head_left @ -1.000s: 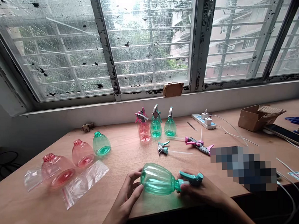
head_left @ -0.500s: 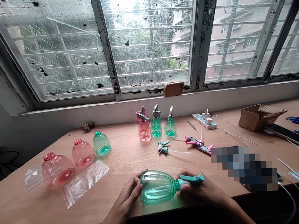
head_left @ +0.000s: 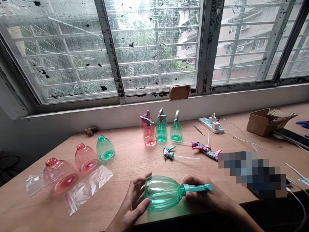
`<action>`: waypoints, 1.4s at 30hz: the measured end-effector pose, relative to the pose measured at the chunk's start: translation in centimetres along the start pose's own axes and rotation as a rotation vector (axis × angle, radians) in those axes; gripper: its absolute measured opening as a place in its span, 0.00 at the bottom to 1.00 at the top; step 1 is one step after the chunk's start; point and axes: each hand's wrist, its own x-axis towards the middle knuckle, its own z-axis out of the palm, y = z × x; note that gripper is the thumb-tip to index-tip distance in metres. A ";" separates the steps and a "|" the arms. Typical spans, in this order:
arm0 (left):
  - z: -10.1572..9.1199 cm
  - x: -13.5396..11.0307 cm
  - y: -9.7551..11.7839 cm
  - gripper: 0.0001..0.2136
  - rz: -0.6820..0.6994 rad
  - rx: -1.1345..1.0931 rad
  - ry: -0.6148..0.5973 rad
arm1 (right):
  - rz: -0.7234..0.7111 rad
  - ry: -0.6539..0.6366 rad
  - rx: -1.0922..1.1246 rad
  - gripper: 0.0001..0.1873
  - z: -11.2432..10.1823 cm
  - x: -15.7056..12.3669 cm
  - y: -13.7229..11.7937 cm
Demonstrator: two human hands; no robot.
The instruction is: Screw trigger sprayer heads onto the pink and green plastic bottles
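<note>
A clear green spray bottle (head_left: 162,193) lies on its side above the table's front edge, its base to the left and its neck to the right. My right hand (head_left: 205,192) is closed around the teal spray head (head_left: 199,188) at the neck. Around the base, my left hand (head_left: 134,199) has its fingers spread, with the thumb by the near edge and the fingertips behind the bottle. Whether those fingertips touch it is hard to see. Beyond the bottle lie a loose grey-and-teal spray head (head_left: 169,153) with its tube and pink-and-grey spray heads (head_left: 206,149).
To the left stand two pink bottles (head_left: 60,175) and a green bottle (head_left: 105,148) without heads, beside plastic bags (head_left: 88,189). Several assembled spray bottles (head_left: 161,131) stand at the back. A power strip (head_left: 211,125), a cardboard box (head_left: 268,122) and cables are on the right.
My left hand has loosened from the base and its fingers have spread. The teal spray head has turned about the bottle's long axis. My right hand keeps its hold.
</note>
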 end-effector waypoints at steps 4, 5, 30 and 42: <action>-0.1 -0.3 0.0 0.26 0.026 0.116 -0.086 | -0.001 0.005 -0.027 0.22 -0.1 0.0 0.0; -0.1 -0.3 0.1 0.26 0.025 0.134 -0.098 | 0.001 0.006 -0.028 0.22 -0.1 0.0 0.0; 0.0 -0.7 0.2 0.41 -0.016 0.154 -0.172 | -0.013 -0.010 0.001 0.19 0.0 -0.1 0.0; 0.2 0.0 1.0 0.32 -0.067 0.161 -0.097 | -0.005 -0.002 0.030 0.20 -0.1 0.0 0.4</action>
